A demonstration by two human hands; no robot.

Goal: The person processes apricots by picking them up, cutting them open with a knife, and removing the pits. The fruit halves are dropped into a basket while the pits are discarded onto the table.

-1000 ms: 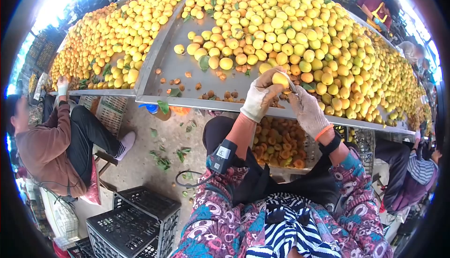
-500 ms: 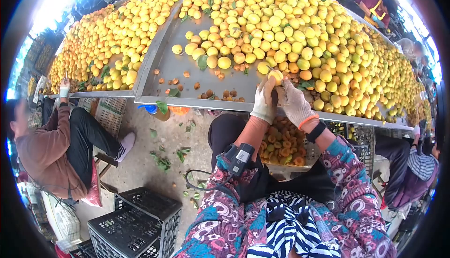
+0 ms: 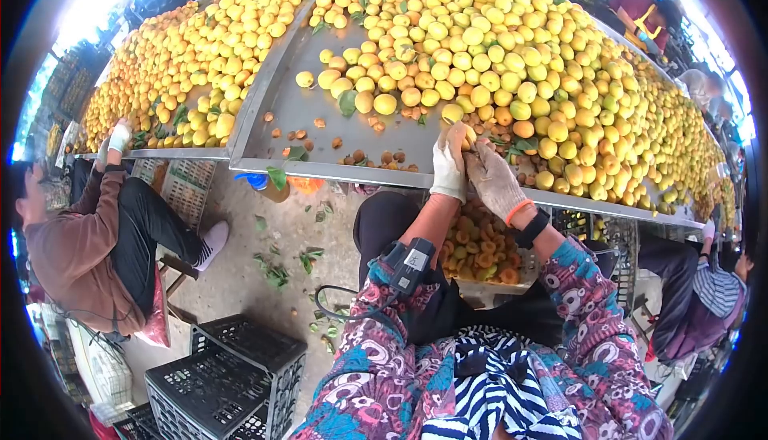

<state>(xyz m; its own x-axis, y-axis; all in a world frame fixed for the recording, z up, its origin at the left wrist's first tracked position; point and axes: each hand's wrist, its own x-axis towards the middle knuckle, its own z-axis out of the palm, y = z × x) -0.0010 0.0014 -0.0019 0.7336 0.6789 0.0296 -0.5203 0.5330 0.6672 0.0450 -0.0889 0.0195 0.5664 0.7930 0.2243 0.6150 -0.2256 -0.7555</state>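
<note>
Both my hands wear dirty white gloves and meet over the front rim of a metal sorting table (image 3: 320,112). My left hand (image 3: 450,165) and my right hand (image 3: 494,178) press together around one yellow apricot (image 3: 466,136), which shows only between the fingers. A big heap of yellow apricots (image 3: 512,48) covers the table just beyond them. Brown pits (image 3: 376,158) lie scattered on the bare metal to the left of my hands. Below the table, between my arms, a crate of halved apricots (image 3: 478,244) sits near my knees.
A second table of apricots (image 3: 184,56) stands to the left, where a seated person (image 3: 88,240) in a brown top reaches up to its edge. Black plastic crates (image 3: 228,376) stand on the floor at lower left. Another person (image 3: 712,296) sits at the right.
My hands have come lower and closer together around the apricot, which was held up and plainly visible a second ago. The person at left has raised a gloved hand higher on the table edge.
</note>
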